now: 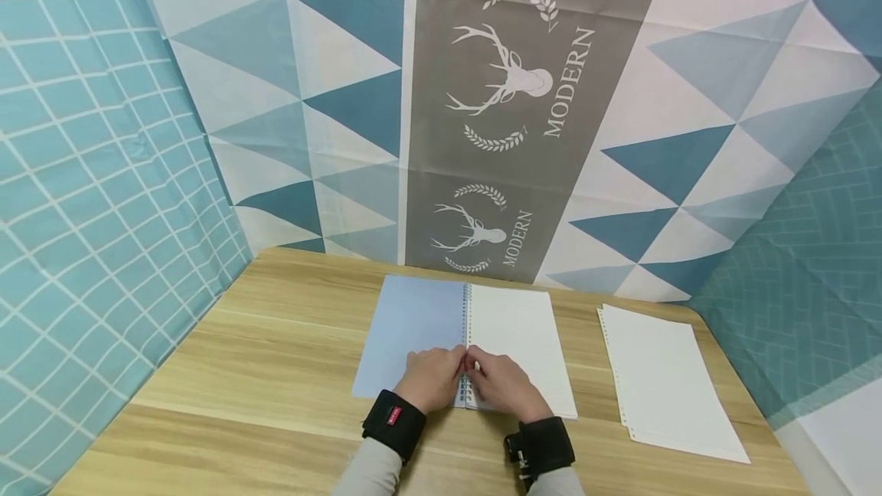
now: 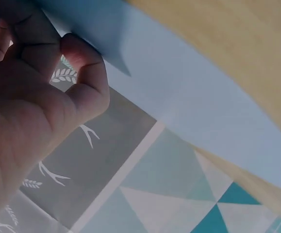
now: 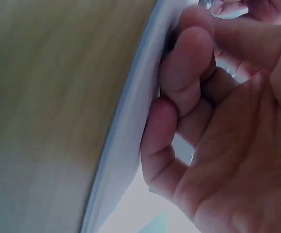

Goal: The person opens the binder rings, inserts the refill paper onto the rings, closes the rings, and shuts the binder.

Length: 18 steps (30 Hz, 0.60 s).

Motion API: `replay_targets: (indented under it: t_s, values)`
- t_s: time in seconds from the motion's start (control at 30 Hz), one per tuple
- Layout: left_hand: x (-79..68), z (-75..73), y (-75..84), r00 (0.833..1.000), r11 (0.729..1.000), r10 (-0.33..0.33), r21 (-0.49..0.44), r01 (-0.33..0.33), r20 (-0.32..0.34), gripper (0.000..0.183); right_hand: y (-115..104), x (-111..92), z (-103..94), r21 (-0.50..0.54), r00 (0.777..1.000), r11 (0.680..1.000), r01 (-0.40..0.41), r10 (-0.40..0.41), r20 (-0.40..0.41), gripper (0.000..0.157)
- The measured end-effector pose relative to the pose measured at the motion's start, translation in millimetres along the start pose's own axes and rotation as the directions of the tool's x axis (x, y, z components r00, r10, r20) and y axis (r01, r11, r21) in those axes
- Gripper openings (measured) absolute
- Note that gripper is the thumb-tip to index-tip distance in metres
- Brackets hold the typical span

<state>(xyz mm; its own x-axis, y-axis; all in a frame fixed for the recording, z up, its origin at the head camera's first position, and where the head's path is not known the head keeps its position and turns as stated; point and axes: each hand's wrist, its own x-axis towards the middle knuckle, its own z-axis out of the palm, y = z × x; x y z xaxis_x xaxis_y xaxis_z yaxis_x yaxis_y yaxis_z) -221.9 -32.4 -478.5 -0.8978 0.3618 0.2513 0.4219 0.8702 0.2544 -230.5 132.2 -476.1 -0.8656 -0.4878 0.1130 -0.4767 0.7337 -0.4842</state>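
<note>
Open notebook (image 1: 513, 316) flat on the counter (image 1: 276, 343), right under both hands — its ring binding (image 1: 467, 308) runs lengthwise away from the person, left hand (image 1: 432, 380) over the blue side, right hand (image 1: 506, 385) over the white pages, neither clearly nearer. Fingers (image 3: 186, 63) of both hands curl in toward the binding's near half, tips almost meeting there — can't tell whether they pinch the rings. Loose sheets (image 1: 675, 385) lie well apart, out past the right hand.
</note>
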Motion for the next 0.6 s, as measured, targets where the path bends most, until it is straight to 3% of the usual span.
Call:
replay_targets:
  t_s: [0.27, 0.6]
  values:
    - [3.6, -1.4, 1.7, 0.996, 0.999, -0.022, -0.037, 0.025, 0.090, 0.017, 0.5, 1.4, 0.6, 0.001, 0.998, 0.998, -0.057, 0.057, 0.011, 0.010]
    - [1.8, 1.7, 5.7, 0.996, 0.999, -0.034, -0.010, 0.035, 0.077, 0.016, 0.5, 2.0, -1.9, 0.045, 0.996, 0.996, -0.072, 0.070, 0.064, 0.010]
